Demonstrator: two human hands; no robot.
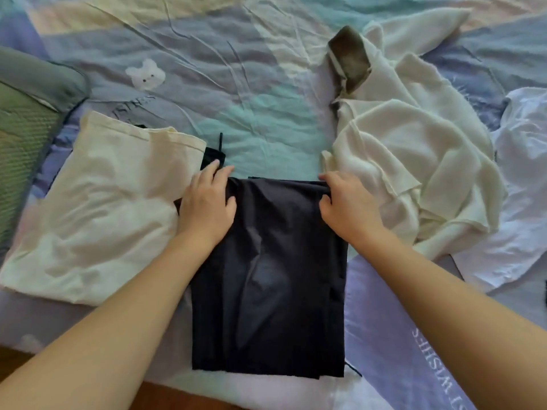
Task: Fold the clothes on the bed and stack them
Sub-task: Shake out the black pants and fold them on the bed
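Folded navy-black fabric garment (266, 276): lies flat at the near edge of the bed (236, 84), which wears a pastel patchwork cover. Left hand (207, 202) and right hand (346, 202): each grip pinches a far corner of it, fingers curled over the fold. Folded cream cotton top (97, 208): just left, touching. Crumpled cream knit sweater (414, 149): right. White shirt (521, 187): right edge.
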